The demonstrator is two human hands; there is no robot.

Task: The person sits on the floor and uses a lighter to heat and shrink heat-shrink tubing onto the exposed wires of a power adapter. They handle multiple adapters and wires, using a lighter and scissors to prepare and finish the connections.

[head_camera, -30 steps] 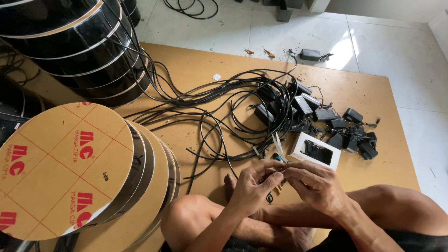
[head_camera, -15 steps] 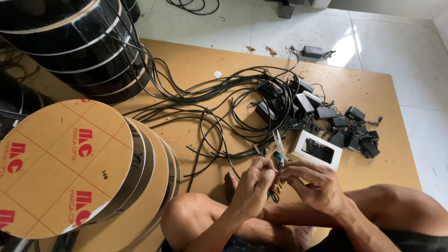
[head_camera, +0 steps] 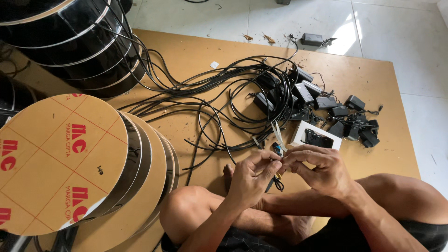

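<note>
I sit cross-legged on a brown board (head_camera: pixel 196 51). My left hand (head_camera: pixel 249 175) and my right hand (head_camera: pixel 319 168) meet in front of my knees, fingertips pinching a small connector with thin wires (head_camera: pixel 277 150). A pale strip sticks up from it, and a short black lead hangs below my left hand. Just beyond my right hand lies a white open box (head_camera: pixel 316 136) with a black part inside.
A tangle of black cables (head_camera: pixel 219 98) spreads over the board's middle. Several black power adapters (head_camera: pixel 336 112) lie at the right. Round cardboard-faced discs (head_camera: pixel 60 158) lean stacked at the left; black rings (head_camera: pixel 74 42) are piled at the upper left. Tiled floor lies beyond.
Both hands stay together on the small connector, with only slight finger movement. The view has shifted a little; nothing else on the board has moved.
</note>
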